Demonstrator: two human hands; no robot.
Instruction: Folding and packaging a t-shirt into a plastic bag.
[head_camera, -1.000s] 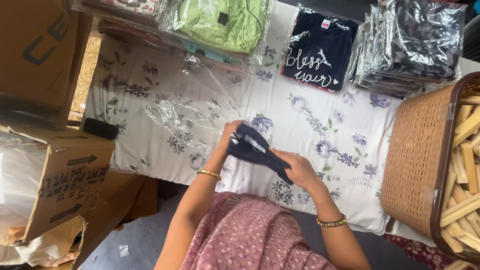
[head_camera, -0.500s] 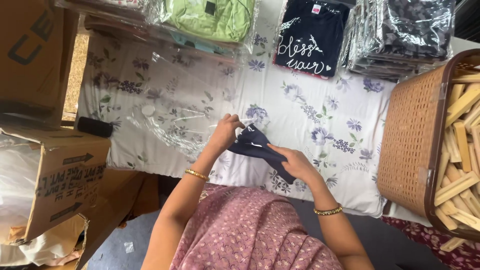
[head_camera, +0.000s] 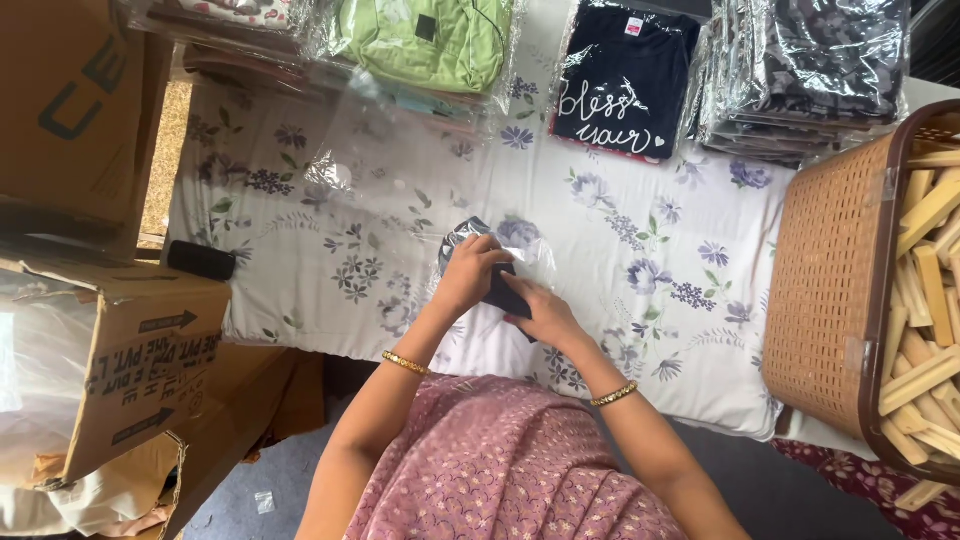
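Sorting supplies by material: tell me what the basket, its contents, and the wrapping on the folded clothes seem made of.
Basket: probably moulded plastic, tan lattice wall with a brown rim. Sticks inside: pale bare wood, apparently, matte and square-cut. Clothes wrapping: clear plastic film, glossy with crinkled glare.

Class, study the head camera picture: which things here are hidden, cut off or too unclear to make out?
- Small dark folded garment: mostly covered by the left hand and right hand.
- Brown woven basket of pale wooden pieces: cut by the right edge.
- Bagged green garment: cut by the top edge.
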